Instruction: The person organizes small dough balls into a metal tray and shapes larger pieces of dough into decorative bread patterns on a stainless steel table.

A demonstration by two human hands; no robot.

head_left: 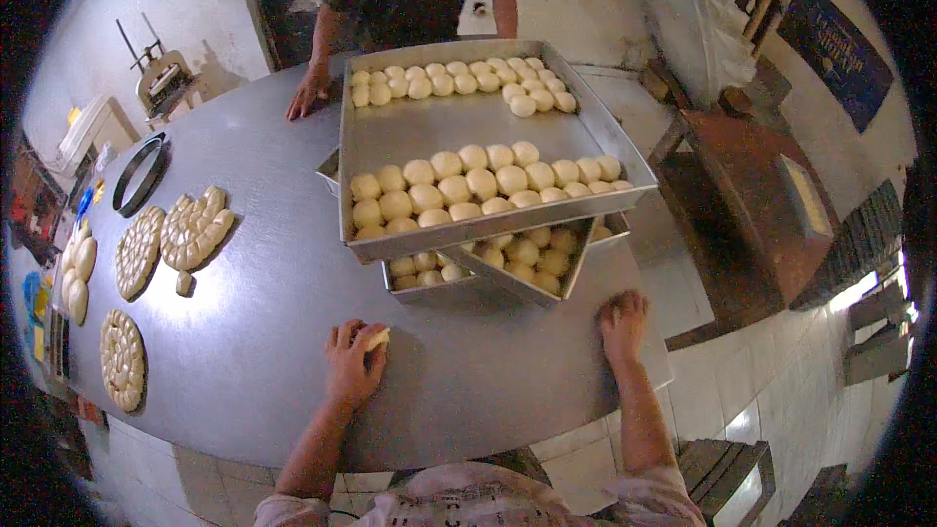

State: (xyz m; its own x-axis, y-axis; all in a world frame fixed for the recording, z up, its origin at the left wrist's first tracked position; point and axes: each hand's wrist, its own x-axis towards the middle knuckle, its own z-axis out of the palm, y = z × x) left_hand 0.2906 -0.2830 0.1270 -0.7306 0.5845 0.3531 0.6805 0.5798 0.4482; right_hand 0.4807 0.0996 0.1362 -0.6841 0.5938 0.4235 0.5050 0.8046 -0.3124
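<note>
Tbl [249, 371]: wide gap btwn dough rounds [121, 361], L hand [354, 368] | holding pale bit [379, 339] | R hand [624, 330] nr edge, can't tell grip

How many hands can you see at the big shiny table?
3: the person's left hand and right hand at the near side, and a co-worker's hand left of the stacked trays. The co-worker's other hand is hidden.

One small piece of pale dough [380, 339] is held in the left hand [353, 363]; its visible end shows near the thumb, the rest is hidden.
</note>
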